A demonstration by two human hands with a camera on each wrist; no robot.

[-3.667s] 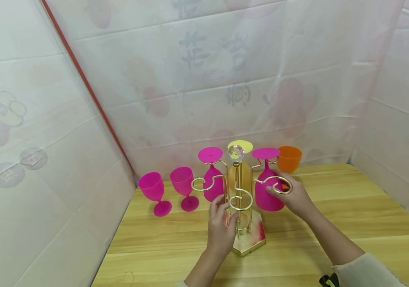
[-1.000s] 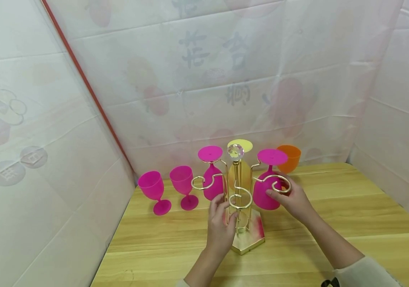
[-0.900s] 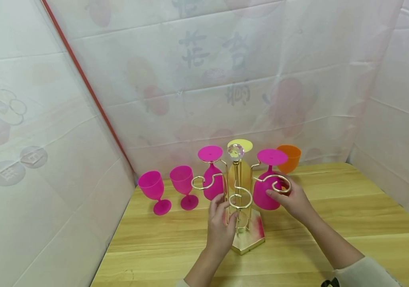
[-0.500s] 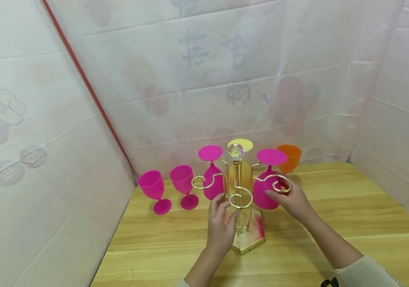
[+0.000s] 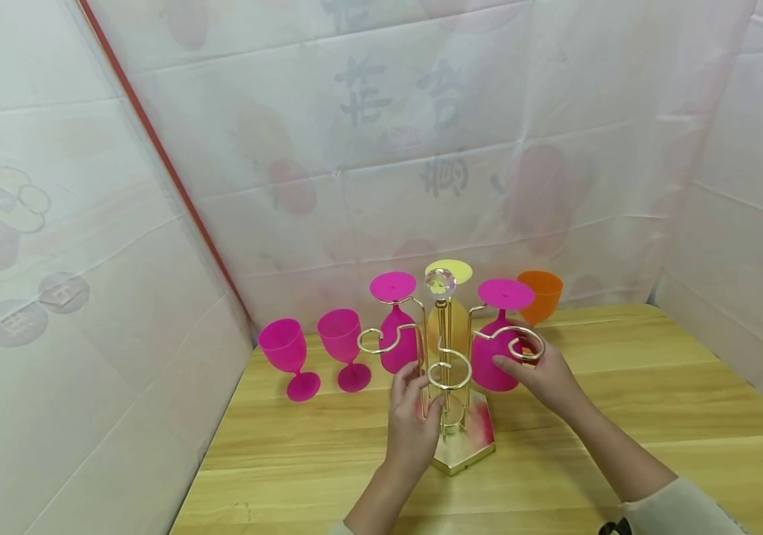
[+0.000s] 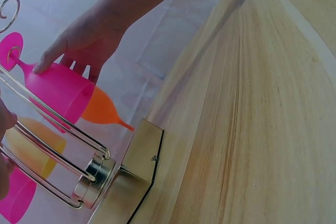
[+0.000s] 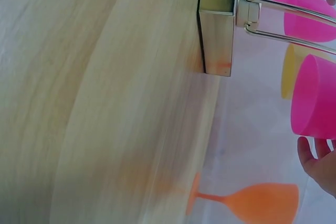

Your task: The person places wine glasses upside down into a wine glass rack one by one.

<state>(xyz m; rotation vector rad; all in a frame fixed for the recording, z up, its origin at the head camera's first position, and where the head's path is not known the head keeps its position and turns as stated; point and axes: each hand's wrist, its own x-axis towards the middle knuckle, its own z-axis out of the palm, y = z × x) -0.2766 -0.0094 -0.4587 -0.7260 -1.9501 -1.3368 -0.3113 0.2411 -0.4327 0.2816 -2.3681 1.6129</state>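
My left hand (image 5: 411,420) grips the upright wires of a gold goblet rack (image 5: 464,453) with a faceted clear knob on top. An upside-down pink goblet (image 5: 491,365) is in my right hand (image 5: 550,375), thumb and fingers around the bowl. Its foot is uppermost, at the rack's right rear arm; the left wrist view shows a wire curl by the stem of this pink goblet (image 6: 60,90). Another pink goblet (image 5: 396,349) and a yellow goblet (image 5: 449,269) hang foot-up from the rear arms. The front curls carry nothing.
Two pink goblets (image 5: 282,348) stand upright on the wooden table (image 5: 287,461) left of the rack. An orange goblet (image 5: 541,297) stands behind my right hand. Pale printed sheets (image 5: 381,148) enclose the back and sides.
Since the oldest frame, the held goblet's foot has shifted slightly right and nearer, covering the wire curl formerly seen below it. Over the last second it edges slightly left; my left hand stays put.
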